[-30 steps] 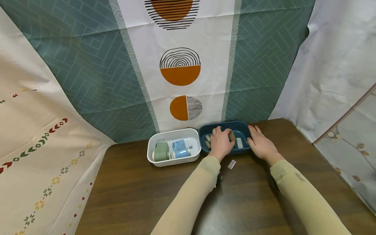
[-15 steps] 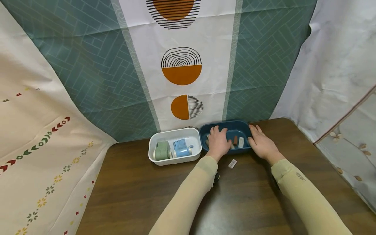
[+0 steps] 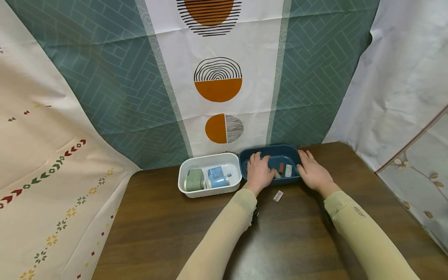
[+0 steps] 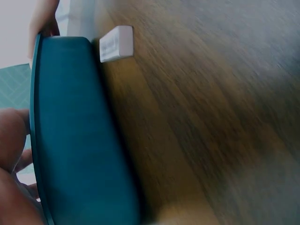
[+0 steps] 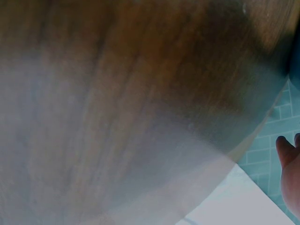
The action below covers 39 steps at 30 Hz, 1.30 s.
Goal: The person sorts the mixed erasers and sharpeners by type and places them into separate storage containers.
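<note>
Over the dark blue tray (image 3: 284, 182) my left hand (image 3: 259, 173) reaches down, fingers spread and thumb apart. Its fingertips are partly hidden, and a small beige block (image 3: 277, 174) lies by the thumb. Beside that, inside the tray, are a reddish-brown block (image 3: 281, 168) and a white block (image 3: 288, 171). My right hand (image 3: 315, 173) rests against the tray's right end with fingers straight. On the table in front of the tray lies a small whitish eraser-like block (image 3: 278, 196); the left wrist view shows this block (image 4: 117, 44) near the tray wall (image 4: 79, 126).
A white tray (image 3: 210, 192) stands directly left of the blue one. It holds a green boxy device (image 3: 194, 180) and a blue boxy device (image 3: 217, 177), both with whitish round parts. Patterned cloth (image 3: 150, 132) hangs behind the brown table (image 3: 168, 233).
My left hand has let go of the reddish-brown block, which now lies in the blue tray beside the white block. The hand has shifted slightly left; my right hand stays at the tray's end.
</note>
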### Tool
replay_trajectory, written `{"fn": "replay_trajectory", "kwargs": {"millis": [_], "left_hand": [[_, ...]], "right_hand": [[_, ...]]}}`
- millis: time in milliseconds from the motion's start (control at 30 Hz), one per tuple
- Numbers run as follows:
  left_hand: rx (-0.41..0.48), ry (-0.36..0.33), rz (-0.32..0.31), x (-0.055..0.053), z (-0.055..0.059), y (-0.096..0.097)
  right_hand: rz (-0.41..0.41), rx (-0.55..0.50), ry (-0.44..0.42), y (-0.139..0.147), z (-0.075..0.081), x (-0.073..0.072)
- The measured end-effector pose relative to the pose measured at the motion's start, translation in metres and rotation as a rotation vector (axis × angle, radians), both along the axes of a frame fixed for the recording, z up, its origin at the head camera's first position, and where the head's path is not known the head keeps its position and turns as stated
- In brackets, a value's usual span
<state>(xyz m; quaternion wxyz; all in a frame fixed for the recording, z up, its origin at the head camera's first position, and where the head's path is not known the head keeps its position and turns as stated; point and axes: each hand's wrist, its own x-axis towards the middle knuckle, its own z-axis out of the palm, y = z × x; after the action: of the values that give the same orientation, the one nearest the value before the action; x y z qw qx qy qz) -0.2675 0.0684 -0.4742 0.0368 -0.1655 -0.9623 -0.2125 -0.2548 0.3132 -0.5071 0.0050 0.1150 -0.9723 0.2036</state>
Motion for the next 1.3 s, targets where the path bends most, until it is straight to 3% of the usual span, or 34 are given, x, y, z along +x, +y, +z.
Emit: {"fn": "replay_trajectory", "kwargs": {"millis": [467, 667, 1000, 1300], "left_hand": [[0.055, 0.021, -0.121, 0.006, -0.008, -0.018], [0.044, 0.08, -0.187, 0.01, -0.006, -0.024], [-0.14, 0.197, -0.398, 0.024, 0.003, -0.031], [-0.262, 0.2, -0.514, 0.039, -0.002, -0.036]], "right_hand": [[0.005, 0.001, 0.004, 0.002, -0.003, 0.0], [0.005, -0.001, 0.005, 0.002, -0.003, 0.0], [0.004, 0.023, 0.033, 0.001, -0.002, -0.002], [0.001, 0.032, 0.034, 0.002, -0.001, -0.004]]}}
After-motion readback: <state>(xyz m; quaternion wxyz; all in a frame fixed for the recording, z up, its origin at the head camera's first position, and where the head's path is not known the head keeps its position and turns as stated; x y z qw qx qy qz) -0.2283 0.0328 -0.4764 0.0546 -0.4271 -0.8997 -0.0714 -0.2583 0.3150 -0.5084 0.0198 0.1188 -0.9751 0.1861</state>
